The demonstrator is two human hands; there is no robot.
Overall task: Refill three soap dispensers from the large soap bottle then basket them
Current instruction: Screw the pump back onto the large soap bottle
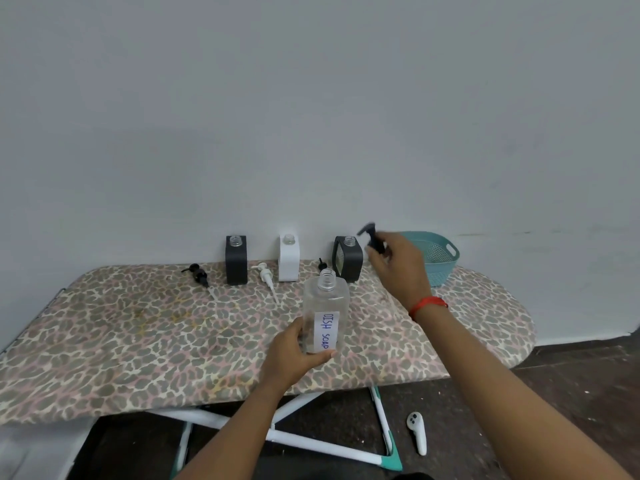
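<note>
Your left hand (pixel 294 355) wraps the uncapped dish soap bottle (pixel 325 306); your right hand (pixel 398 268) pinches a black pump head (pixel 374 239). Risk: the dispensers (pixel 348 263) have narrow necks, so a hasty pour may spill onto the ironing board (pixel 138 334)

Leopard-print ironing board cover (pixel 138 341); black left dispenser (pixel 236 263) and right dispenser (pixel 349 265), white middle dispenser (pixel 289 263); teal basket (pixel 441 261) far right; red wrist thread (pixel 427 304).

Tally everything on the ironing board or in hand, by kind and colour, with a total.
Black dispenser bodies: 2
White dispenser body: 1
Black pump heads: 3, one gripped in the right hand
White pump head: 1
DISH SOAP bottle: 1, held by the left hand
Teal basket: 1
Total: 9
</note>
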